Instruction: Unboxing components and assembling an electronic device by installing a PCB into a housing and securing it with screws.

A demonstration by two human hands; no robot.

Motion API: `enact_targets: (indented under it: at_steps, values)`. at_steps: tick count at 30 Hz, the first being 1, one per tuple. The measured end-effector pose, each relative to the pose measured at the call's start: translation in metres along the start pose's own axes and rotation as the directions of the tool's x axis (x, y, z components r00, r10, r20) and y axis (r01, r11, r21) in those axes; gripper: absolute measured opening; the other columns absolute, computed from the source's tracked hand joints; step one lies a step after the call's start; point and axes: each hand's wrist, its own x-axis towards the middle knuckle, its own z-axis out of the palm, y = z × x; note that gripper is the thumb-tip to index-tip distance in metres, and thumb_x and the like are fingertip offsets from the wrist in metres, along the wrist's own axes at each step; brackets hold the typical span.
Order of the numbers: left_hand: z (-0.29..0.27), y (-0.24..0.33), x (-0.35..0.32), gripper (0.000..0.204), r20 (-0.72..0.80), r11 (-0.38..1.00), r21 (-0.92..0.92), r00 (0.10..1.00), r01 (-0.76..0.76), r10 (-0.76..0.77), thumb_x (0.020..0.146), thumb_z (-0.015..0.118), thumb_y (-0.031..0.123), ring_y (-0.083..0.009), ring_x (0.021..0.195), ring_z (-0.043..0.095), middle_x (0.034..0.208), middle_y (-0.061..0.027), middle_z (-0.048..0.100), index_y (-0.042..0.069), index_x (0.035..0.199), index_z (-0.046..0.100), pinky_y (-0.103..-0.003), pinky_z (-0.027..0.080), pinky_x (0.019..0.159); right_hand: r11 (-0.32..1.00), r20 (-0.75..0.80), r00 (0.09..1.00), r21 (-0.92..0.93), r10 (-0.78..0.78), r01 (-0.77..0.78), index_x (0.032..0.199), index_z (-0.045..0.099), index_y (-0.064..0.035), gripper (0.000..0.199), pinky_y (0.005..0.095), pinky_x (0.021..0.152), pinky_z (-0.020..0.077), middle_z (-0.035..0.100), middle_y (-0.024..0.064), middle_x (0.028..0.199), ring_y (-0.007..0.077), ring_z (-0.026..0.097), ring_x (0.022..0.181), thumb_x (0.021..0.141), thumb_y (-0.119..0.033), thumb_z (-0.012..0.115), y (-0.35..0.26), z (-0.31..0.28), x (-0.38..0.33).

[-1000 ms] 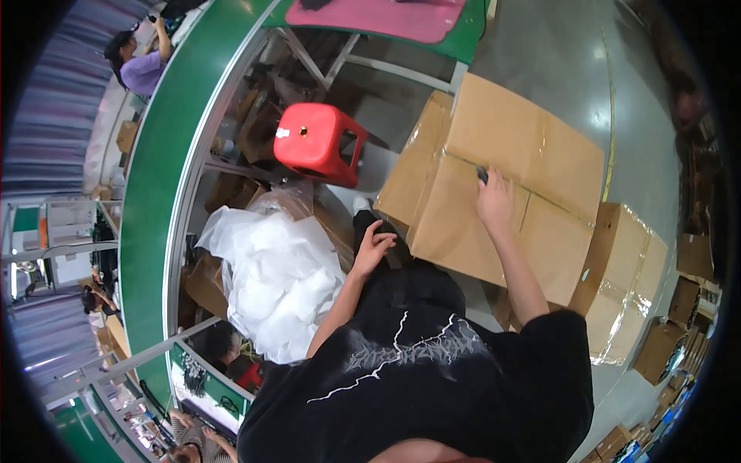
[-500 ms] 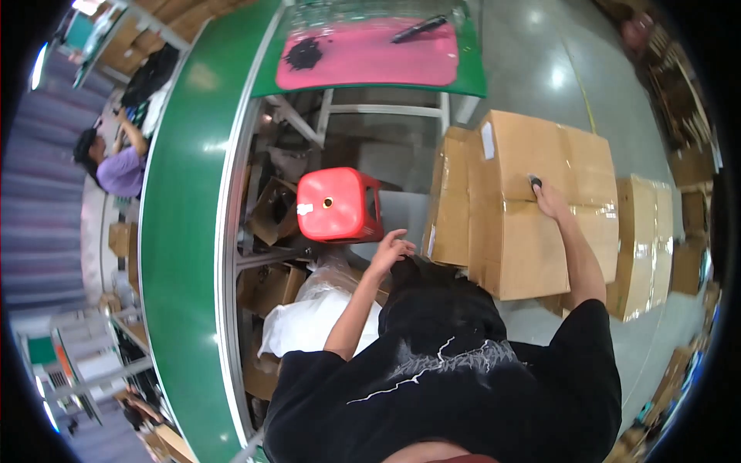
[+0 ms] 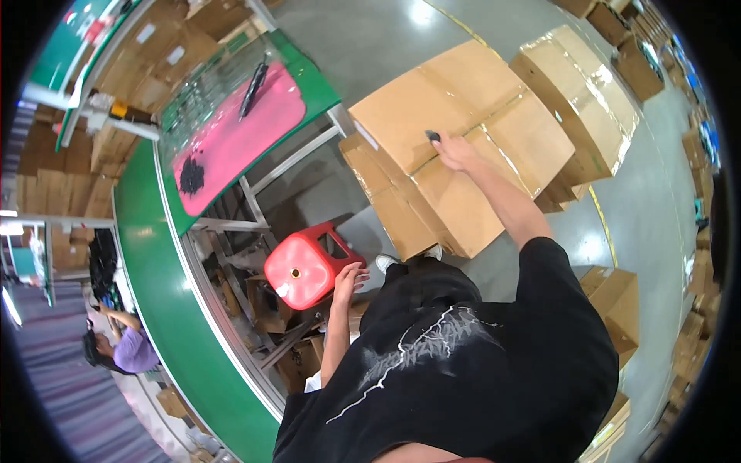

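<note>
no words, numbers or brand can be read anywhere. a white label (image 3: 365,134) on the end of the large carton (image 3: 448,108) is seen too edge-on for its print, the small white sticker (image 3: 283,290) on the seat of the red stool (image 3: 309,266) shows only as a pale patch, and the white labels (image 3: 145,32) on the stacked cartons (image 3: 166,42) at the upper left are too small to make out. across the person's black shirt (image 3: 494,339) runs a grey, jagged graphic (image 3: 413,343) with a white lightning-like line, and any lettering in it is illegible.
</note>
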Motion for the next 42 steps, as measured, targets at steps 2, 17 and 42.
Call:
enact_targets:
  at_steps: [2, 17, 42]
  values:
    - [0.012, 0.025, 0.000, 0.027, 0.100, 0.994, 0.100, 0.995, -0.039, 0.029, 0.094, 0.047, 0.023, -0.0150, 0.087, 0.063, 0.099, -0.0057, 0.067, 0.009, 0.115, 0.056, -0.028, 0.045, 0.071, 0.994, 0.025, 0.999, 0.106, -0.032, 0.029, 0.106, 0.039, 0.0000, 0.031, 0.0494, 0.084, 0.0409, 0.061, 0.0254, 0.075, 0.0440, 0.058, 0.079, 0.096, -0.029, 0.037, -0.010, -0.009, -0.010]
    - [0.138, 0.251, 0.170, 0.051, 0.334, -0.111, 0.876, 0.425, -0.470, 0.842, 0.085, 0.054, 0.020, -0.0318, 0.129, 0.034, 0.138, -0.0143, 0.039, 0.005, 0.132, 0.040, -0.047, 0.029, 0.103, 0.983, -0.059, 0.998, 0.181, -0.016, 0.026, 0.102, 0.042, 0.0005, 0.032, 0.0438, 0.088, 0.0387, 0.058, 0.0207, 0.063, 0.0388, 0.058, 0.073, 0.095, -0.030, 0.041, -0.015, 0.026, -0.045]
    - [0.239, 0.245, 0.147, 0.019, 0.900, -0.453, -0.326, -0.125, -0.830, -0.418, 0.083, 0.051, 0.020, -0.0231, 0.097, 0.054, 0.102, -0.0056, 0.059, 0.010, 0.097, 0.060, -0.039, 0.040, 0.083, 0.076, -0.362, -0.143, 0.528, 0.921, -0.846, 0.102, 0.055, 0.0005, 0.033, 0.0481, 0.079, 0.0433, 0.059, 0.0245, 0.103, 0.0388, 0.057, 0.096, 0.093, -0.031, 0.047, -0.022, 0.093, -0.320]
